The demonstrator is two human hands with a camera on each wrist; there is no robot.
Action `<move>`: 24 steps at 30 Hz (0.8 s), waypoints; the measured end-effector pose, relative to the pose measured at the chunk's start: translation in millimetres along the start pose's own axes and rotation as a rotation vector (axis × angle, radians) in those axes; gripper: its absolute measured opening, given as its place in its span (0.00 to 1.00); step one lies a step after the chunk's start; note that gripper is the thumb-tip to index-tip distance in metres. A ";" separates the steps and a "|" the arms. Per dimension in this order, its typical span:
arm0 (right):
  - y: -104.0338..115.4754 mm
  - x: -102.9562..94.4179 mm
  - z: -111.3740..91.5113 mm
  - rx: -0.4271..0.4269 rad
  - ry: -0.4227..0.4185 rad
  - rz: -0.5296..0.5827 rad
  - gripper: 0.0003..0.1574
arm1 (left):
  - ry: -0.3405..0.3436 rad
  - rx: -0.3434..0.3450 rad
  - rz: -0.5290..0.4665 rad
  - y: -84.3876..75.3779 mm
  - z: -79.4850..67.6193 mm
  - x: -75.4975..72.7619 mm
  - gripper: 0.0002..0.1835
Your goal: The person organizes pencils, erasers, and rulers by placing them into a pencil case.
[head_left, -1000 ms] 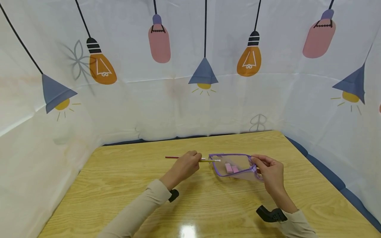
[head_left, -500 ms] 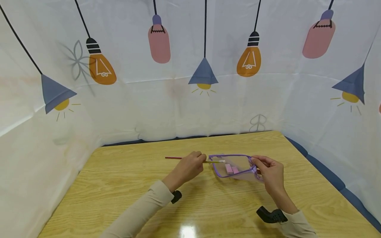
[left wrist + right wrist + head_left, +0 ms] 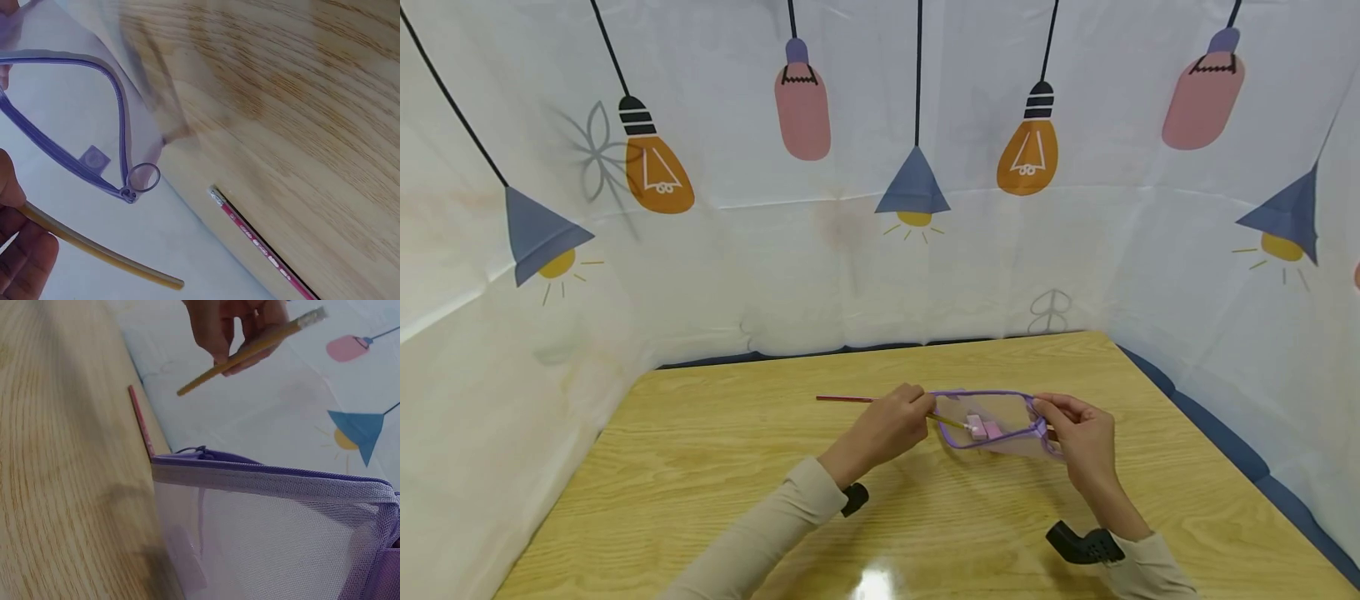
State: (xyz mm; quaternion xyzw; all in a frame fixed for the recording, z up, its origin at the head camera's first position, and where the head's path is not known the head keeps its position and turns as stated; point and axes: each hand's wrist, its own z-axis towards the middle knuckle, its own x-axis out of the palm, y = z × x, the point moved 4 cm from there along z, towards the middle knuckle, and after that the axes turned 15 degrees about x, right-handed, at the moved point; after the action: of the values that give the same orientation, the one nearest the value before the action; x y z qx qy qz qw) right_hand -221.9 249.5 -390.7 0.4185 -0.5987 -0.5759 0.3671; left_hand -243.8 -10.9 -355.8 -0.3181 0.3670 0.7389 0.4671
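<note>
My left hand (image 3: 886,427) pinches a yellow pencil (image 3: 946,419) near the left end of a purple mesh zip pouch (image 3: 985,392). The pencil's pale eraser end points down and right, overlapping the pouch's open mouth in the head view. At the pouch's right end, my right hand (image 3: 1084,437) grips the zip edge and keeps the mouth spread. Two pink erasers (image 3: 976,427) show within the pouch. In the right wrist view the pencil (image 3: 250,350) is above the zip rim, and the see-through mesh side (image 3: 269,537) faces the camera.
A red pencil (image 3: 842,398) lies on the wooden table (image 3: 700,467) behind my left hand. Its printed barrel (image 3: 256,240) shows in the left wrist view. White curtains (image 3: 820,275) printed with lamps hang around the table's back and sides.
My left hand has moved right with the yellow pencil, whose eraser end has tipped downward across the pouch's mouth. The right hand and pouch have stayed nearly still.
</note>
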 end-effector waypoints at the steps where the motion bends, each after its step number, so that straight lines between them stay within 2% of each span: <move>1: -0.1 -0.2 -0.2 0.002 -0.003 -0.002 0.17 | -0.008 0.009 -0.001 -0.7 0.6 -0.2 0.09; 9: -0.1 -1.3 -0.3 0.005 -0.001 0.014 0.16 | -0.099 0.089 -0.060 -4.3 4.1 -3.5 0.10; 17: -0.6 -0.8 1.5 -0.003 -0.013 -0.014 0.17 | -0.185 0.079 -0.147 -2.7 3.0 -5.2 0.08; 24: -2.7 -0.7 2.0 0.008 -0.010 0.016 0.15 | -0.231 0.098 -0.153 -4.8 5.5 -6.4 0.10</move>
State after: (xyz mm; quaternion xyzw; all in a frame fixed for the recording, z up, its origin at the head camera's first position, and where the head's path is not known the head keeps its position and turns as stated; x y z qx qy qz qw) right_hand -223.3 251.0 -393.5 0.4121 -0.6064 -0.5725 0.3670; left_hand -237.8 -7.8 -348.9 -0.2347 0.3209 0.7141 0.5762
